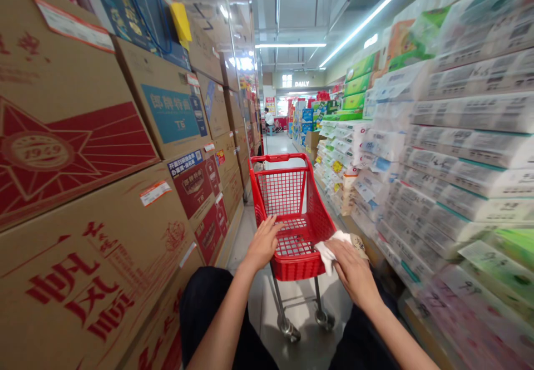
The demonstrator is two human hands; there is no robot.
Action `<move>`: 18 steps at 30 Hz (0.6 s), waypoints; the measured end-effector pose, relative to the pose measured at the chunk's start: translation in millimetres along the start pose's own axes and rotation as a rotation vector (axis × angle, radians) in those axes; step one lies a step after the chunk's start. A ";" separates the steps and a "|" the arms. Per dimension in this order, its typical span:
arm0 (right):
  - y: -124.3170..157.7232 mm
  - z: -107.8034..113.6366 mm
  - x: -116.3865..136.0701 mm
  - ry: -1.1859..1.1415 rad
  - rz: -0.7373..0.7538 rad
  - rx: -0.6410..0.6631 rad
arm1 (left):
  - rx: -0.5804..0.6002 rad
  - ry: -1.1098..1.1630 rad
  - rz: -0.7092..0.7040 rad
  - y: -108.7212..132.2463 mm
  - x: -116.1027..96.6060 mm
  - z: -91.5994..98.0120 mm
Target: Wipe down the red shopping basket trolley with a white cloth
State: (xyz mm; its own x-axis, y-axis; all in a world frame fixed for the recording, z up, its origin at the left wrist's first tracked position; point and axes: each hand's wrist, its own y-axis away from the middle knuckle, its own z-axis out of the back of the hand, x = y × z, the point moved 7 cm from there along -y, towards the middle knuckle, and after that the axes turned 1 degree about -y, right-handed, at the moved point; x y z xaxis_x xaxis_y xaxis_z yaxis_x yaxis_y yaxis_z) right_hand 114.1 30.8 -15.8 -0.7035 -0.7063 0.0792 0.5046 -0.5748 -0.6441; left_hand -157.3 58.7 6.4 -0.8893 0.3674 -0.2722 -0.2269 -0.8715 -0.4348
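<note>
We have a red shopping cart [297, 270] directly before us in the aisle, its handle [280, 158] at the far end. Our right hand [349, 261] grasps a crumpled white cloth [327, 254] against the basket's near right corner. Our left hand [263, 242] is unclenched, fingers extended at the left rim, gripping nothing. Cardboard cartons [162, 103] rise to our left, plastic-wrapped tissue packs [467, 111] to our right.
</note>
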 end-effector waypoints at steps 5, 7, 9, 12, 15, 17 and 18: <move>-1.9 -11.2 26.1 -0.031 -0.040 -0.007 | -0.110 -0.094 0.009 -0.1 -54.0 -18.1; -1.2 -12.5 35.0 -0.048 -0.026 0.007 | -0.111 -0.074 -0.055 3.6 -80.0 -27.1; 0.2 -10.7 37.5 -0.083 0.012 0.033 | -0.085 -0.059 -0.059 8.2 -91.7 -31.8; 0.9 -3.2 30.2 -0.178 0.108 0.088 | -0.015 -0.037 -0.098 15.4 -93.5 -31.3; -4.9 5.9 12.9 -0.295 0.134 0.137 | 0.042 -0.060 -0.128 20.0 -88.7 -28.3; -11.9 10.2 1.5 -0.355 0.105 0.145 | 0.054 -0.089 -0.115 20.2 -86.5 -27.8; -15.4 11.1 -2.6 -0.378 0.086 0.142 | 0.054 -0.097 -0.109 19.5 -86.5 -28.3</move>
State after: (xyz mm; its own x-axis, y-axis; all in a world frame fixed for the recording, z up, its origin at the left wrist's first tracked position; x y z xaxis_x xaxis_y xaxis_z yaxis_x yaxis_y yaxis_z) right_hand 113.8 36.9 2.4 -0.4355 -0.8410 0.3211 0.6358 -0.5399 -0.5516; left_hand -73.6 19.0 -2.8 -0.8918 0.4300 -0.1406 -0.3429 -0.8452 -0.4098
